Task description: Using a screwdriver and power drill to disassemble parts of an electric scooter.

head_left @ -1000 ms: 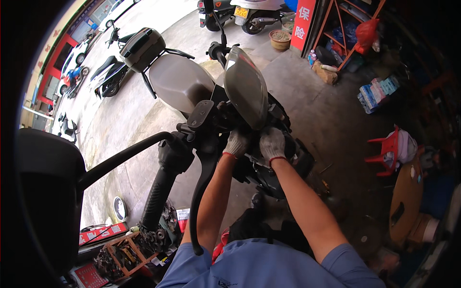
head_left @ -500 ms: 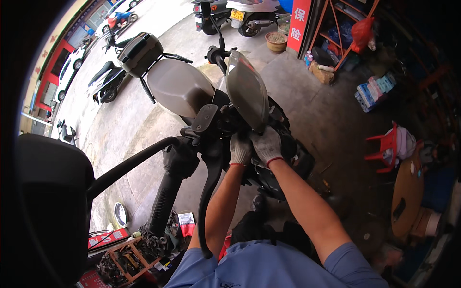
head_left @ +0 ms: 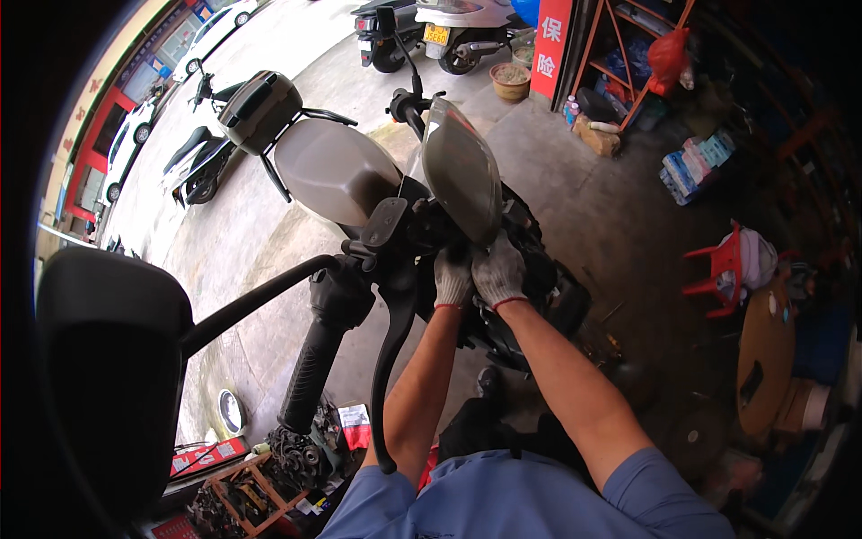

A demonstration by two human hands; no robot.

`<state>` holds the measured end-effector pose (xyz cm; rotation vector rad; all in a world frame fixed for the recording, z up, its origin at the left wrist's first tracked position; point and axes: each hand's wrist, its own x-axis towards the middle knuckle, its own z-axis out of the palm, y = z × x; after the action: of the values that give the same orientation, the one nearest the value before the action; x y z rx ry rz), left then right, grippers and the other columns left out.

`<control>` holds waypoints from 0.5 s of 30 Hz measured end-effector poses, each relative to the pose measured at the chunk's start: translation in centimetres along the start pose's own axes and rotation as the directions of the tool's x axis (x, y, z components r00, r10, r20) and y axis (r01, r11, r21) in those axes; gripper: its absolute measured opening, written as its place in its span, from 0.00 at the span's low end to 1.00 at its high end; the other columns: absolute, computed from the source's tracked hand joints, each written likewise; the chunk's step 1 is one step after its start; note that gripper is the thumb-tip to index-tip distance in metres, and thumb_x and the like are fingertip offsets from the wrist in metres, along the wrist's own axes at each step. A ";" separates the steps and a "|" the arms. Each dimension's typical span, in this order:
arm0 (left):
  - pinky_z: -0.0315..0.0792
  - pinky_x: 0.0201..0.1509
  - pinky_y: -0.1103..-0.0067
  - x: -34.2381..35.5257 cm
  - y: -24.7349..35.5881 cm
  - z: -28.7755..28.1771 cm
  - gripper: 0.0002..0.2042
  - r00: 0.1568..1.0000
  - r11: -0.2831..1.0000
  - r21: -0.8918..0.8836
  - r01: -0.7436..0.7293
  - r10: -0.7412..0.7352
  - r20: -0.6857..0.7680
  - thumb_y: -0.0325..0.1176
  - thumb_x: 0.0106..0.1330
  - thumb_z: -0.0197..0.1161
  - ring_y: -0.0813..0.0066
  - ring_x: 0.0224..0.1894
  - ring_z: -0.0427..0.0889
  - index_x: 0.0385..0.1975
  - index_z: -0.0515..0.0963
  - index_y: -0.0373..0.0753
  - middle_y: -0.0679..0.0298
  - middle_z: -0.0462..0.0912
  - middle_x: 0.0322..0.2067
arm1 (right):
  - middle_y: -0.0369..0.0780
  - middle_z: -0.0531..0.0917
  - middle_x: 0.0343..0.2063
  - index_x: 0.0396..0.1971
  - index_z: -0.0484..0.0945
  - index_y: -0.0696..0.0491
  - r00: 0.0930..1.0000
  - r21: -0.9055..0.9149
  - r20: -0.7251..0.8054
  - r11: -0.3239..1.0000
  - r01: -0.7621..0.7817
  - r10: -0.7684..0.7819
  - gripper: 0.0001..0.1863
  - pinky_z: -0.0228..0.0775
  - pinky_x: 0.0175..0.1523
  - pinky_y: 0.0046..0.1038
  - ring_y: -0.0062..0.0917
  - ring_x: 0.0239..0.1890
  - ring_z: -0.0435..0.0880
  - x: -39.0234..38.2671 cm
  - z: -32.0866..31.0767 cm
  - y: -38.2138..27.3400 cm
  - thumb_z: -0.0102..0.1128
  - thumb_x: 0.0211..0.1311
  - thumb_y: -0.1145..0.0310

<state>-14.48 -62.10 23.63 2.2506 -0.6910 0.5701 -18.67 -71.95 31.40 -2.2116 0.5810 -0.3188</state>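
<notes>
A motorcycle stands before me, seen from above its handlebar. My left hand [head_left: 452, 277] and my right hand [head_left: 499, 272], both in grey knit gloves with red cuffs, press side by side on the dark parts just under the smoked windscreen [head_left: 461, 169]. What the fingers grip is hidden. The black left grip [head_left: 314, 364] and its brake lever [head_left: 388, 368] hang close on my left. A black mirror [head_left: 108, 359] fills the lower left. The grey seat [head_left: 334, 171] and top box [head_left: 260, 110] lie beyond.
A tray of parts and tools [head_left: 238, 490] lies on the concrete floor at lower left. Scooters [head_left: 458, 27] are parked at the top. A red stool [head_left: 723, 269], a round wooden table [head_left: 763, 359] and a red shelf rack [head_left: 628, 54] stand on the right.
The view has shifted slightly closer over the handlebar. Both gloved hands stay together under the windscreen, with only small shifts.
</notes>
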 end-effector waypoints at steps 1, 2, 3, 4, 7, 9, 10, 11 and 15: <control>0.73 0.42 0.63 -0.2 0.0 0.1 0.12 0.984 0.965 -0.191 0.178 -0.176 0.027 0.37 0.60 0.57 0.50 0.38 0.81 0.37 0.80 0.36 0.50 0.82 0.35 | 0.53 0.83 0.35 0.47 0.74 0.52 1.000 0.030 0.008 1.000 -0.006 0.006 0.21 0.73 0.47 0.47 0.52 0.42 0.82 -0.3 -0.1 -0.4 0.55 0.62 0.51; 0.74 0.42 0.63 -0.2 0.3 0.0 0.13 0.936 0.862 -0.367 0.348 -0.338 0.094 0.37 0.60 0.58 0.49 0.39 0.81 0.37 0.81 0.36 0.50 0.82 0.36 | 0.53 0.83 0.35 0.47 0.74 0.52 1.000 0.031 0.007 0.999 -0.007 0.007 0.21 0.73 0.47 0.47 0.52 0.42 0.82 -0.4 -0.3 -0.6 0.55 0.62 0.51; 0.74 0.42 0.63 -0.1 0.4 -0.2 0.13 0.937 0.863 -0.366 0.348 -0.337 0.095 0.37 0.60 0.58 0.49 0.39 0.81 0.37 0.81 0.36 0.50 0.82 0.36 | 0.54 0.83 0.35 0.48 0.72 0.52 0.998 0.012 0.053 0.999 -0.046 0.045 0.22 0.73 0.48 0.48 0.52 0.42 0.82 -0.5 -0.5 -0.8 0.54 0.62 0.51; 0.74 0.43 0.64 -0.1 0.3 -0.6 0.13 0.936 0.852 -0.388 0.352 -0.328 0.127 0.37 0.61 0.58 0.49 0.40 0.81 0.38 0.81 0.35 0.49 0.82 0.38 | 0.55 0.83 0.35 0.49 0.71 0.51 0.991 -0.008 0.101 0.997 -0.083 0.083 0.23 0.73 0.48 0.48 0.52 0.42 0.82 -0.7 -0.6 -1.0 0.53 0.63 0.50; 0.74 0.46 0.66 0.6 1.9 -1.5 0.14 0.902 0.762 -0.482 0.432 -0.378 0.210 0.39 0.63 0.58 0.49 0.43 0.81 0.40 0.80 0.35 0.48 0.83 0.41 | 0.55 0.83 0.36 0.48 0.72 0.52 0.994 0.055 0.081 0.996 -0.075 0.070 0.21 0.73 0.48 0.47 0.52 0.43 0.82 -0.8 -1.7 -0.9 0.54 0.63 0.53; 0.74 0.48 0.68 0.8 2.5 -2.1 0.15 0.860 0.680 -0.529 0.507 -0.440 0.259 0.40 0.63 0.58 0.49 0.45 0.81 0.41 0.80 0.35 0.47 0.83 0.42 | 0.55 0.83 0.37 0.47 0.72 0.53 0.996 0.101 0.066 0.992 -0.070 0.063 0.19 0.73 0.49 0.47 0.52 0.43 0.82 -1.1 -1.7 -0.6 0.54 0.63 0.55; 0.74 0.48 0.70 0.8 2.7 -2.5 0.16 0.846 0.632 -0.569 0.526 -0.462 0.268 0.41 0.63 0.60 0.53 0.46 0.82 0.42 0.80 0.34 0.48 0.83 0.43 | 0.55 0.83 0.37 0.47 0.72 0.53 0.997 0.148 0.057 0.987 -0.067 0.059 0.18 0.73 0.49 0.47 0.53 0.44 0.81 -1.1 -1.7 -0.4 0.54 0.63 0.56; 0.74 0.49 0.71 0.8 2.6 -2.9 0.17 0.829 0.583 -0.604 0.543 -0.486 0.277 0.41 0.63 0.61 0.56 0.47 0.83 0.43 0.80 0.33 0.49 0.84 0.43 | 0.55 0.83 0.37 0.47 0.72 0.53 0.997 0.147 0.057 0.987 -0.066 0.058 0.18 0.73 0.49 0.47 0.53 0.44 0.81 -1.2 -1.5 -0.4 0.54 0.63 0.56; 0.71 0.55 0.74 1.7 3.0 -4.9 0.20 0.884 0.679 -0.566 0.468 -0.363 0.295 0.37 0.64 0.63 0.67 0.51 0.80 0.53 0.76 0.32 0.53 0.81 0.50 | 0.55 0.83 0.37 0.46 0.73 0.54 0.999 0.177 0.034 0.984 -0.036 0.030 0.17 0.73 0.50 0.47 0.53 0.44 0.81 -1.3 -1.2 -0.4 0.54 0.62 0.60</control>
<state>-16.02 -60.84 29.27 1.7269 -0.3348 -0.0822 -20.15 -71.88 32.43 -2.0299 0.5505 -0.3067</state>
